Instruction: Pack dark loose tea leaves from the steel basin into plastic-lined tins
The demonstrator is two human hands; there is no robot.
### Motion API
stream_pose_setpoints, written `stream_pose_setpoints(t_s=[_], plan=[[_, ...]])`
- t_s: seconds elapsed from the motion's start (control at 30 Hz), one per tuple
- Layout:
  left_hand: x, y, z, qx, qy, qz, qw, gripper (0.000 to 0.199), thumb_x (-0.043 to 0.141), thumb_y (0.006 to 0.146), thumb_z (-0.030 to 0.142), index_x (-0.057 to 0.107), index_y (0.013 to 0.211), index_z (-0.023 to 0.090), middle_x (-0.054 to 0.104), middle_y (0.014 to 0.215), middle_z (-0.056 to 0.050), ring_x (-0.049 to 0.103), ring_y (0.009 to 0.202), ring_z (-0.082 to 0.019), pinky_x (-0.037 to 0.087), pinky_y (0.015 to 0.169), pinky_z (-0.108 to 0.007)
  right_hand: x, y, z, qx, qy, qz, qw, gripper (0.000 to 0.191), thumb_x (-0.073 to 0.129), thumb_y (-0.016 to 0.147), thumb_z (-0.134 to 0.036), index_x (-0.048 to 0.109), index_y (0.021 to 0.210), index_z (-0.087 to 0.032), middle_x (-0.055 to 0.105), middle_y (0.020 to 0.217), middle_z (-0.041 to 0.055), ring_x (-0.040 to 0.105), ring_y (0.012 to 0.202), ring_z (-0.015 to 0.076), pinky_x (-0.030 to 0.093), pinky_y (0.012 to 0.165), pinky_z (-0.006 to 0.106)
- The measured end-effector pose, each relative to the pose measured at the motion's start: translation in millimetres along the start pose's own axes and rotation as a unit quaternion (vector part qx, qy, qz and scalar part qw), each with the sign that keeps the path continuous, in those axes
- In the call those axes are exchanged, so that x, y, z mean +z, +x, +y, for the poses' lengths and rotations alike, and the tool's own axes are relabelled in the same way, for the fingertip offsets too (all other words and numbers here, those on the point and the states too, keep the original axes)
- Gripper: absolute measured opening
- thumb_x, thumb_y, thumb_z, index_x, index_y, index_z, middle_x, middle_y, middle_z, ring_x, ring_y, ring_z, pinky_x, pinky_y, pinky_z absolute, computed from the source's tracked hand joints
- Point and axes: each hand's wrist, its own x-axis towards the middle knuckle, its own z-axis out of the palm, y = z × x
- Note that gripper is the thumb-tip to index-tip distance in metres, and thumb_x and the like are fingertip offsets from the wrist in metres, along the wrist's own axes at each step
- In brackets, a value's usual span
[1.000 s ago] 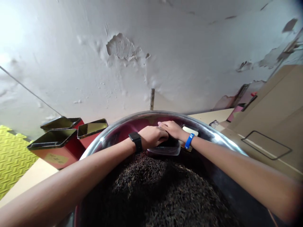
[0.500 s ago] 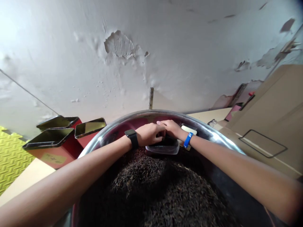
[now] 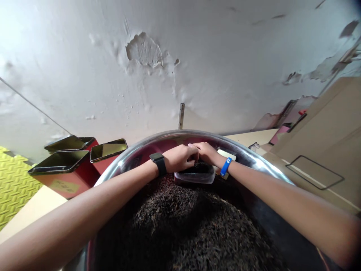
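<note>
My left hand (image 3: 184, 156), with a dark watch at the wrist, has its fingers curled over the far left part of a rectangular container (image 3: 194, 178) with clear plastic along its near rim. Dark, leaf-like bits, like loose tea, lie inside it. My right hand (image 3: 206, 153), a blue band on its wrist, meets the left at the far side. Its fingers are bent and partly hidden, and what they pinch cannot be made out. The container sits in a large round metal basin (image 3: 158, 134), behind a heap of dark tea leaves (image 3: 180, 214).
Left of the basin stand open red tins (image 3: 76, 184), one with a yellowish label. A pale lid-like piece (image 3: 226, 154) lies in the basin beside my right wrist. The peeling wall (image 3: 146, 90) rises behind. To the right is a cardboard box (image 3: 335, 124), and yellow matting (image 3: 17, 192) lies far left.
The view has shifted slightly. Both hands stay at the container in nearly the same pose, and a little more of the dark contents shows beneath them.
</note>
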Motion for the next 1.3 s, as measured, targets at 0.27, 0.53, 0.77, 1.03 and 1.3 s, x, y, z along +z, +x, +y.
stream_pose_setpoints(t_s=[0.27, 0.53, 0.77, 1.03, 1.3], plan=[[0.5, 1.0, -2.5, 0.031, -0.025, 0.002, 0.999, 0.014, 0.049, 0.076, 0.015, 0.06, 0.084, 0.016, 0.061, 0.083, -0.001, 0.055, 0.074, -0.01, 0.042, 0.071, -0.022, 0.3, 0.5, 0.0, -0.002, -0.013, 0.002, 1.0, 0.05, 0.03, 0.086, -0.045, 0.061, 0.064, -0.013, 0.061, 0.063, 0.0052, 0.049, 0.059, 0.0141, 0.031, 0.054, 0.025], [-1.7, 0.3, -2.0, 0.036, -0.028, 0.01, 0.999, 0.013, 0.049, 0.077, 0.016, 0.061, 0.083, 0.015, 0.062, 0.082, -0.002, 0.055, 0.072, -0.01, 0.043, 0.07, -0.022, 1.3, 2.8, 1.3, 0.001, -0.017, -0.003, 1.0, 0.048, 0.031, 0.085, -0.046, 0.059, 0.063, -0.014, 0.063, 0.067, 0.005, 0.051, 0.062, 0.0149, 0.033, 0.056, 0.025], [0.4, 0.3, -2.5, 0.03, -0.022, -0.001, 0.999, 0.016, 0.049, 0.074, 0.014, 0.06, 0.086, 0.017, 0.061, 0.084, -0.001, 0.054, 0.072, -0.01, 0.042, 0.069, -0.022, 0.6, 1.0, -0.8, 0.006, -0.011, 0.002, 1.0, 0.047, 0.033, 0.085, -0.045, 0.059, 0.062, -0.014, 0.061, 0.063, 0.0041, 0.049, 0.059, 0.0135, 0.03, 0.054, 0.025], [0.4, -2.3, -3.1, 0.036, 0.004, -0.012, 0.999, 0.016, 0.049, 0.076, 0.017, 0.06, 0.087, 0.019, 0.061, 0.092, -0.001, 0.056, 0.081, -0.012, 0.042, 0.074, -0.025, 1.2, 1.5, -0.1, 0.001, -0.014, 0.011, 1.0, 0.049, 0.032, 0.084, -0.048, 0.058, 0.061, -0.014, 0.06, 0.062, 0.0042, 0.047, 0.057, 0.013, 0.029, 0.053, 0.025], [-2.4, -1.9, 21.6, 0.058, 0.009, 0.021, 0.998, 0.02, 0.044, 0.083, 0.024, 0.06, 0.093, 0.018, 0.06, 0.096, -0.004, 0.053, 0.092, -0.014, 0.041, 0.084, -0.03, 1.1, 1.8, 3.2, -0.014, -0.021, 0.0, 1.0, 0.049, 0.031, 0.086, -0.046, 0.058, 0.064, -0.013, 0.061, 0.065, 0.0066, 0.047, 0.058, 0.013, 0.028, 0.054, 0.026]])
